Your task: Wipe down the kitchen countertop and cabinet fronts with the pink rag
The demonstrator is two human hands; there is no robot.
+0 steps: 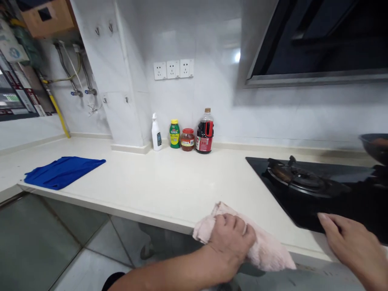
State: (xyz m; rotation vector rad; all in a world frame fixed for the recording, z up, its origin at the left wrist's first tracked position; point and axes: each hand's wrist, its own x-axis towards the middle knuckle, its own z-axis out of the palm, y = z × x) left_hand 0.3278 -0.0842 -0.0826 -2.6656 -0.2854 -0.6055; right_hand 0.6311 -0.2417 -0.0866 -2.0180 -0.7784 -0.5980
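My left hand (pixel 232 242) is closed on a pale pink cleaning cloth (pixel 266 246), bunched under the fingers at the front edge of the white countertop (pixel 169 182). Part of the cloth lies on the counter and part hangs over the edge. My right hand (pixel 353 242) is by the front edge of the black gas cooktop (pixel 287 202), thumb apart from the other fingers, which are partly hidden. No object shows in it.
Against the wall stand a white spray bottle (pixel 157 135), a green bottle with yellow cap (pixel 175 135), a red-lidded jar (pixel 187 141) and a large dark sauce bottle (pixel 205 135). A blue cloth (pixel 62 171) lies at left. A wok (pixel 376 145) sits far right, under a range hood (pixel 321 44).
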